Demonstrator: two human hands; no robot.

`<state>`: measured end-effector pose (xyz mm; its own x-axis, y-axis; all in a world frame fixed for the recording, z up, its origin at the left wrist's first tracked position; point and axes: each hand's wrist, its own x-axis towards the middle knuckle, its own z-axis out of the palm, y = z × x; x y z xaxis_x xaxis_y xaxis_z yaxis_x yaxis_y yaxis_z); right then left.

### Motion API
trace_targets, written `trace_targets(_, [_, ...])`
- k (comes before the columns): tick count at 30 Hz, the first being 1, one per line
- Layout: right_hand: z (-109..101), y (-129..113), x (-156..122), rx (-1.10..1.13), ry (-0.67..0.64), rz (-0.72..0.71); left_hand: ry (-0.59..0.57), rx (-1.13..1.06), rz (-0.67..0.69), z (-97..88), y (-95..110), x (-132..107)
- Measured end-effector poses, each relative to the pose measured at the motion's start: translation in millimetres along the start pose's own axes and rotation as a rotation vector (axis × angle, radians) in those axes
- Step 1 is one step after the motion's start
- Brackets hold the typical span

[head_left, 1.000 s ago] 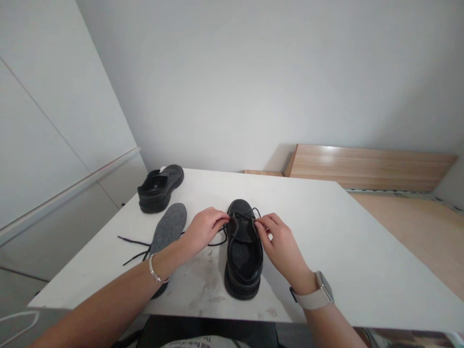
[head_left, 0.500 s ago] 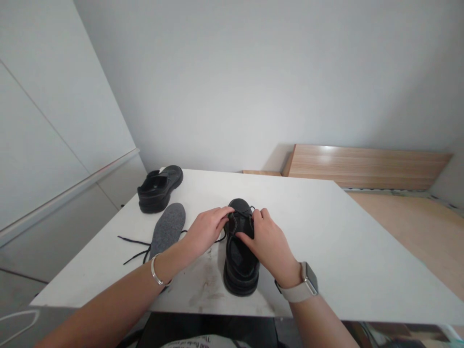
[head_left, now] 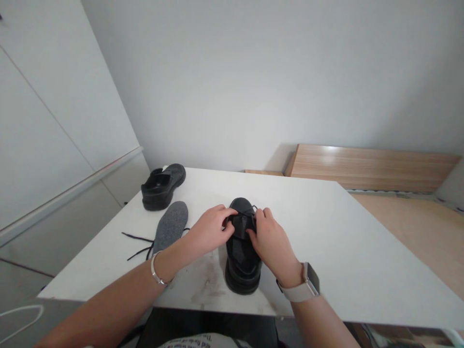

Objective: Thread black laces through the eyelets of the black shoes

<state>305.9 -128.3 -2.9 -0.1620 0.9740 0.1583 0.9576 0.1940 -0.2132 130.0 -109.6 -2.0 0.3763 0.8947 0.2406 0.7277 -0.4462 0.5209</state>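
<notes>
A black shoe [head_left: 242, 263] stands on the white table [head_left: 344, 251], toe pointing away from me. My left hand [head_left: 210, 231] pinches at the shoe's left lacing edge, fingers closed on the black lace near the tongue. My right hand [head_left: 270, 240] rests on the shoe's right side, fingertips pressed together at the lace by the tongue. What exactly each fingertip grips is partly hidden. A pale watch sits on my right wrist and a thin bracelet on my left.
A grey insole [head_left: 169, 227] lies left of the shoe, with a loose black lace [head_left: 139, 245] trailing beside it. A second black shoe [head_left: 162, 186] stands at the table's far left corner. A wooden board [head_left: 369, 166] lies behind the table.
Both hands have closed in on the shoe's tongue; the right hand moved left onto the lacing and the left hand's fingers now meet it over the shoe.
</notes>
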Motion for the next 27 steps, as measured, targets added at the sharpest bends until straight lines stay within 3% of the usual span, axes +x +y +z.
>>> trace_targets(9, [2.7,4.2,-2.3,0.048,0.010,-0.023,-0.006,0.090,0.003,-1.6,-2.5,12.2])
trace_targets(15, [-0.4,0.8,0.1,-0.066,0.007,-0.075,-0.078,0.242,0.049,-3.2,7.0,18.0])
trace_targets(20, [-6.0,0.0,5.3,-0.076,0.118,-0.112,-0.017,0.328,0.091,-6.8,14.6,16.3])
trace_targets(22, [-12.3,-1.8,7.6,0.112,0.214,-0.150,0.062,0.195,0.133,-15.1,19.5,16.4])
trace_targets(27, [-41.4,-17.3,8.1,0.987,0.397,-0.221,0.328,-0.309,0.251,-53.3,45.8,14.7])
